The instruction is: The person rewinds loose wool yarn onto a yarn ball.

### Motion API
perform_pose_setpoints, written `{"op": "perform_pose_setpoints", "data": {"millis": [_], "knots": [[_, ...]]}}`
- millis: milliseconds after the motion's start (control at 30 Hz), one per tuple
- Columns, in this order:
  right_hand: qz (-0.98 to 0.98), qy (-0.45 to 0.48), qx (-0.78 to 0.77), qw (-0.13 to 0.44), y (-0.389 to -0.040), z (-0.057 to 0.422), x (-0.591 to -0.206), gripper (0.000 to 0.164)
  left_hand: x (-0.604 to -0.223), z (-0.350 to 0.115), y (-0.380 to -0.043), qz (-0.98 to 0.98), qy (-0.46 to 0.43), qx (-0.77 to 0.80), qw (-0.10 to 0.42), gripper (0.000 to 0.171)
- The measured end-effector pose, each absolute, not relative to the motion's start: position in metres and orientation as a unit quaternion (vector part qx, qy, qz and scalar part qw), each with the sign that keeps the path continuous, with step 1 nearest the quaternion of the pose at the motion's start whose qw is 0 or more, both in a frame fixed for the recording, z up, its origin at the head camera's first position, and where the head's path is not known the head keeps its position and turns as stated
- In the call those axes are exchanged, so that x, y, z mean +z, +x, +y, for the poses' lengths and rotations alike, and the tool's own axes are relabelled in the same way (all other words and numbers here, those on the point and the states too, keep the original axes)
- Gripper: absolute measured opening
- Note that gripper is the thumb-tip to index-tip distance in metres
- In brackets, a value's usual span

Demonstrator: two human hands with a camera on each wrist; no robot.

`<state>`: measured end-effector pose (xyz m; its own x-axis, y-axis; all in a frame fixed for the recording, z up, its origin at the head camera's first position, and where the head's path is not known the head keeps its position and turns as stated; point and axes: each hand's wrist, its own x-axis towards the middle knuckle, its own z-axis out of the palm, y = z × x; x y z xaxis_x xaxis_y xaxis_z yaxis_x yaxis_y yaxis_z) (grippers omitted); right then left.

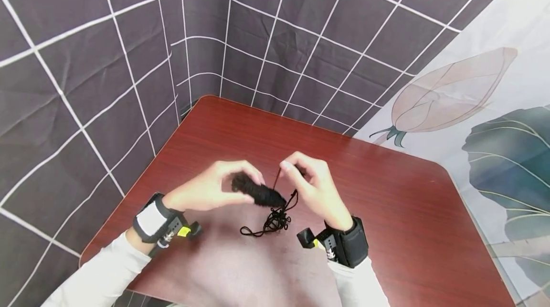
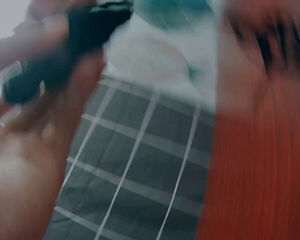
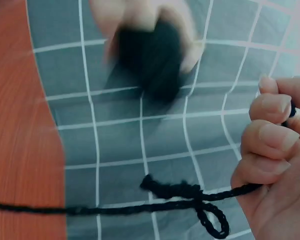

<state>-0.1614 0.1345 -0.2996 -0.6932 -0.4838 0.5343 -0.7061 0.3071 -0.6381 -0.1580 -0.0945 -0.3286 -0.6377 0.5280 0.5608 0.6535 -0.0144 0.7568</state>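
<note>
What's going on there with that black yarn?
A person sits or stands at a reddish-brown table, working black yarn with both bare hands. The left hand grips a thick yarn bundle, while the right hand holds a strand of cord between curled fingers. In the head view, a loopy tangle shows by the bundle's lower end; whether it touches the table is hard to tell.

can't read any text, label, brand, number or sign in head view or either wrist view, including on wrist straps and grid cloth.
</note>
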Motion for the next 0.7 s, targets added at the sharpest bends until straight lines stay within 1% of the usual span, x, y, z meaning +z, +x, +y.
{"op": "perform_pose_setpoints", "data": {"millis": [33, 67, 100, 133, 200, 267, 367, 433, 500, 533, 600, 667, 700], "knots": [[-0.8, 0.368, 0.457, 0.125, -0.163, 0.134, -0.298, 0.014, -0.328, -0.094, -0.158, -0.667, -0.439, -0.601, 0.029, 0.029], [-0.801, 0.366, 0.456, 0.126, -0.163, 0.133, -0.298, 0.014, -0.327, -0.095, -0.158, -0.635, -0.448, -0.629, 0.019, 0.03], [-0.804, 0.366, 0.45, 0.128, -0.163, 0.131, -0.298, 0.013, -0.326, -0.095, -0.159, -0.606, -0.446, -0.658, 0.021, 0.031], [-0.806, 0.371, 0.443, 0.124, -0.162, 0.129, -0.299, 0.013, -0.323, -0.095, -0.16, -0.585, -0.435, -0.684, 0.038, 0.031], [-0.811, 0.388, 0.425, 0.107, -0.156, 0.124, -0.302, 0.015, -0.319, -0.096, -0.164, -0.572, -0.393, -0.712, 0.101, 0.032], [-0.814, 0.413, 0.398, 0.092, -0.151, 0.121, -0.308, 0.017, -0.315, -0.095, -0.167, -0.587, -0.339, -0.719, 0.152, 0.032], [-0.811, 0.449, 0.364, 0.089, -0.146, 0.118, -0.31, 0.02, -0.315, -0.093, -0.169, -0.663, -0.284, -0.66, 0.211, 0.03], [-0.809, 0.454, 0.357, 0.107, -0.147, 0.119, -0.305, 0.018, -0.318, -0.092, -0.168, -0.717, -0.286, -0.593, 0.227, 0.029], [-0.807, 0.447, 0.363, 0.133, -0.153, 0.122, -0.299, 0.015, -0.321, -0.091, -0.165, -0.744, -0.32, -0.547, 0.209, 0.028], [-0.806, 0.438, 0.369, 0.147, -0.157, 0.125, -0.296, 0.014, -0.322, -0.09, -0.163, -0.744, -0.347, -0.539, 0.187, 0.028], [-0.808, 0.415, 0.384, 0.165, -0.166, 0.13, -0.296, 0.013, -0.323, -0.088, -0.158, -0.708, -0.405, -0.566, 0.12, 0.028], [-0.81, 0.394, 0.405, 0.157, -0.173, 0.136, -0.302, 0.013, -0.321, -0.086, -0.154, -0.654, -0.437, -0.614, 0.066, 0.029], [-0.812, 0.385, 0.411, 0.152, -0.175, 0.138, -0.306, 0.013, -0.319, -0.084, -0.153, -0.631, -0.443, -0.635, 0.055, 0.029]]}}
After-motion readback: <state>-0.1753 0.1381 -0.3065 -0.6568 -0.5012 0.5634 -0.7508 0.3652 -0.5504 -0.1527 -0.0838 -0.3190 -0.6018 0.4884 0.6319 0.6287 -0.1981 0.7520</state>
